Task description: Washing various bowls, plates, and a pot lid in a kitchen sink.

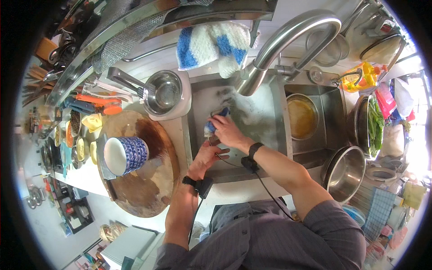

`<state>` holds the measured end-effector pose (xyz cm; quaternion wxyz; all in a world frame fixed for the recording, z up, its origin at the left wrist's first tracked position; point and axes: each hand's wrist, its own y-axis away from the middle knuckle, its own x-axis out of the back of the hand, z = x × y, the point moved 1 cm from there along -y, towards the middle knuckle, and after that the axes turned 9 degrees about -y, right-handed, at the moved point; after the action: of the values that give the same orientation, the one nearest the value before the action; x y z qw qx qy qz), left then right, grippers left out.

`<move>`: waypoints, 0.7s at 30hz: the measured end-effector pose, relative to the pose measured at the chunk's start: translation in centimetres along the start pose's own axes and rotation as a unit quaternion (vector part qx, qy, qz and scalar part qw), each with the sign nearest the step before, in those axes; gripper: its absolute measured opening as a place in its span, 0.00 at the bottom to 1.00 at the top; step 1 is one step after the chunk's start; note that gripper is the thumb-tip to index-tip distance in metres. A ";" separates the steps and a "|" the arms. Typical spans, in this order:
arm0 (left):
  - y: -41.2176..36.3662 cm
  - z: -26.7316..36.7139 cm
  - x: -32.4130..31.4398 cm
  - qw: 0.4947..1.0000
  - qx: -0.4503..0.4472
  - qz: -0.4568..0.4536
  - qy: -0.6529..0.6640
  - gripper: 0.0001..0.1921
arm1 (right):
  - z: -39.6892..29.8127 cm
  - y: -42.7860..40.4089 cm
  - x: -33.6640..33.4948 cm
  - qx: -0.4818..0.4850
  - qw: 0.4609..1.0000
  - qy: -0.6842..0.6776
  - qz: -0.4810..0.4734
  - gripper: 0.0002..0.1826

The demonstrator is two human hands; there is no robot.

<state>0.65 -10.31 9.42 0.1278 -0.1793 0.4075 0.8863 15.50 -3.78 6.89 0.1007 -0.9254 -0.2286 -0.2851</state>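
Over the left basin of a stainless steel sink (280, 141), which holds sudsy water (249, 111), both my hands meet. My right hand (231, 133) presses a blue and white cloth (208, 129) around a thin utensil. Only a brownish part of that utensil (214, 139) shows between the hands; its kind is unclear. My left hand (203, 157), just below, grips the utensil near the thumb, its other fingers partly spread. A dark cord from the right wrist's strap passes by the left fingers.
The steel faucet (263, 64) arches over the basin. In the right basin sits a bowl of yellowish liquid (302, 116). Stacked blue-patterned bowls (126, 156) lie sideways on a cleaver atop a round wooden chopping board (148, 192). Steel pots (346, 173) stand right.
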 end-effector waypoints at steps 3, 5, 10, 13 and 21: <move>1.2 -0.5 0.7 0.999 -0.002 0.037 0.036 0.40 | 2.6 -1.0 0.6 -0.042 0.996 0.075 -0.013 0.32; 0.6 -1.0 0.9 0.999 0.002 0.017 0.049 0.45 | 6.6 -0.3 1.9 -0.148 0.984 0.103 0.008 0.34; 1.7 -1.4 2.3 0.994 -0.030 0.017 0.108 0.45 | 10.2 1.2 2.7 -0.338 0.940 0.037 -0.003 0.33; 0.6 -0.8 1.4 0.995 -0.035 0.013 0.095 0.45 | 10.2 2.3 2.0 -0.388 0.917 0.080 0.048 0.28; -0.2 -1.9 4.5 0.997 -0.045 0.038 0.053 0.35 | -3.2 2.0 -2.6 -0.088 0.990 -0.103 -0.028 0.23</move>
<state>-2.93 -11.30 6.19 0.0638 -0.2155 0.3795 0.8975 13.02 -7.48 7.94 -0.0135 -0.9484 -0.2372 -0.2101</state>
